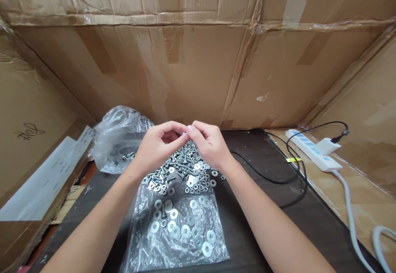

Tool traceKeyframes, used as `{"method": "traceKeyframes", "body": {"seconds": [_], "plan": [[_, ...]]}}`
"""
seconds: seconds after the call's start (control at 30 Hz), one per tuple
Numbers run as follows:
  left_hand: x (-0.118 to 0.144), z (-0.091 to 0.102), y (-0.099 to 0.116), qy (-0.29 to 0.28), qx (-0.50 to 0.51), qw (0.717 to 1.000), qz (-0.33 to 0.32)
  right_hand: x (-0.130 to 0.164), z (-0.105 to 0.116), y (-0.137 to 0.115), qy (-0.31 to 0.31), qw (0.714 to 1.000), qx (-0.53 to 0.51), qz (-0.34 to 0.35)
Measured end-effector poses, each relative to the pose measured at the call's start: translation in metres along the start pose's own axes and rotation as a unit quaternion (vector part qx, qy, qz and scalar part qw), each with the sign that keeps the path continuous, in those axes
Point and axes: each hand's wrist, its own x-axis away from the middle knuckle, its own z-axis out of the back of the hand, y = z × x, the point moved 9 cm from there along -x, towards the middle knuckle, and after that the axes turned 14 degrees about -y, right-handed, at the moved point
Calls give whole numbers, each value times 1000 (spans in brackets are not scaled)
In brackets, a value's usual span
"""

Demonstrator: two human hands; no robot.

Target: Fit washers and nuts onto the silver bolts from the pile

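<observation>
Small silver bolt (pixel 185 134), barely visible, sits pinched between the fingers of left hand (pixel 156 147) and right hand (pixel 210 143), above the heap of steel bolts, nuts and washers (pixel 182 182) on clear plastic sheet (pixel 173 240); turning it squarely over the dark surface (pixel 262 207) seems wise.

Lighting is even, diffuse and moderately bright, from above. Shadows under the forearms are soft. Glare spots appear on the plastic sheet (pixel 173 231) and the crumpled bag (pixel 119 135). Focus is sharp at centre. Wide-angle distortion bends the cardboard walls (pixel 278 71) at the edges.
</observation>
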Motion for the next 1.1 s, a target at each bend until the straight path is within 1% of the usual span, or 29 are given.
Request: {"method": "traceKeyframes", "body": {"seconds": [0.07, 0.1, 0.13, 0.2, 0.27, 0.33, 0.4, 0.47, 0.53, 0.6, 0.63, 0.67, 0.7, 0.77, 0.83, 0.97, 1.03, 1.1], "plan": [[3, 2, 10, 19, -81, 996, -39, -1, -2, 10, 13, 999, -13, -30], [5, 2, 17, 28, -141, 988, -64, -2, -3, 18, 14, 998, -28, -57], [7, 1, 23, 32, -203, 974, -90, -2, -6, 27, 10, 995, -46, -87], [9, -6, 31, 22, -308, 942, -129, -3, -12, 41, -17, 987, -83, -139], [11, -13, 32, 1, -365, 919, -148, -3, -16, 49, -52, 979, -101, -170], [11, -17, 32, -15, -381, 911, -159, -2, -17, 52, -84, 974, -99, -184], [11, -19, 31, -21, -357, 920, -163, 0, -18, 54, -111, 969, -99, -196], [9, -17, 28, -10, -294, 944, -147, 1, -18, 56, -114, 967, -99, -204], [6, -10, 17, 20, -197, 975, -99, 0, -10, 53, -68, 975, -87, -194], [3, -5, -1, 42, -80, 995, -31, -1, 1, 42, 1, 987, -70, -145], [2, -4, -10, 45, -21, 999, -1, -1, 5, 33, 26, 992, -59, -112], [1, -5, -17, 43, 32, 998, 20, -1, 7, 24, 35, 995, -44, -80], [0, -6, -22, 40, 75, 996, 34, -2, 8, 16, 32, 998, -26, -52], [-2, -7, -27, 37, 131, 990, 46, -1, 6, 4, 12, 1000, 11, -16], [-2, -5, -28, 38, 150, 987, 49, 0, 5, -2, 0, 999, 35, 3], [-1, -7, -22, 30, 142, 989, 39, 4, 6, -7, 10, 996, 79, 41], [-1, -8, -17, 24, 120, 992, 27, 5, 5, -9, 17, 994, 92, 59], [1, -9, -8, 22, 61, 998, -1, 5, 4, -7, 18, 994, 84, 63]]}}
